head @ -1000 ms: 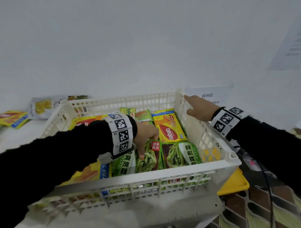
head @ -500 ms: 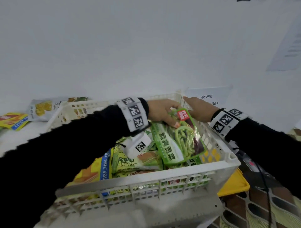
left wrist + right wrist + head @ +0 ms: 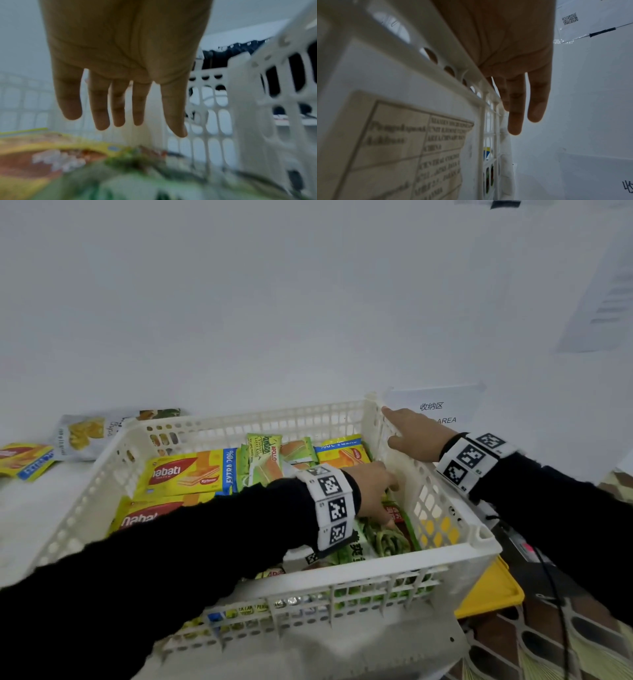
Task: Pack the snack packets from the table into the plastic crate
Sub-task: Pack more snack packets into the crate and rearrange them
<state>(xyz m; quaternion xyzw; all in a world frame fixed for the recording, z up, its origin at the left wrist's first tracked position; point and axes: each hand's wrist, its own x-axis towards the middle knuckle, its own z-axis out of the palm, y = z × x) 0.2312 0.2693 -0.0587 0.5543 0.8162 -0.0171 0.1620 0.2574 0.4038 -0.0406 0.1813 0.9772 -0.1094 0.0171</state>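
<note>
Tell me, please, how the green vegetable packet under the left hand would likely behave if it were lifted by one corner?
The green vegetable packet looks like thin glossy film, so it would probably sag and could slip from the grip. Its lumpy contents suggest some weight for its size. The left hand is open above it.

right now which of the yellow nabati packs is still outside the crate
The yellow Nabati pack lying on the table at far left, outside the white crate, next to a pale chips bag. The other Nabati packs lie inside the crate.
</note>
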